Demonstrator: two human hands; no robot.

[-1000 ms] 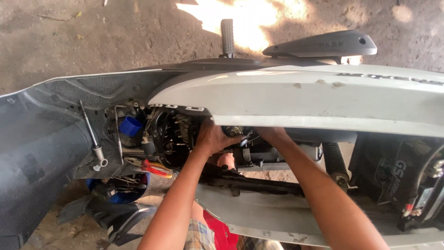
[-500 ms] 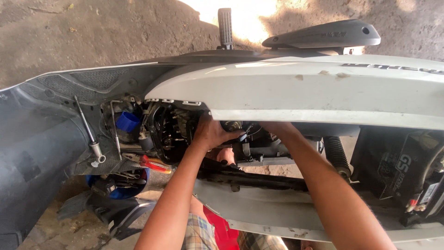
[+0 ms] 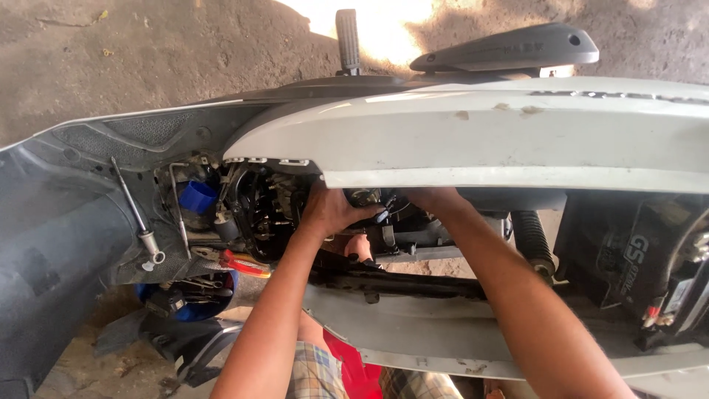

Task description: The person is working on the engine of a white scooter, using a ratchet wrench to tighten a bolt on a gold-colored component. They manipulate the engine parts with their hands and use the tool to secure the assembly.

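Both hands grip engine parts — tight beneath white panel.

Two hands, one scooter

Both your forearms reach up and forward, converging. Your left hand shows its back, wrist bent, fingers curled inward to the right. Your right hand is mostly hidden, only knuckles and wrist showing.

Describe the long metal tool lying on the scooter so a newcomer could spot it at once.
Start at the scooter's white side panel and move left onto the grey footboard. The socket wrench lies there slantwise, a thin silver shaft with a knobbed lower end, left of the blue cap.
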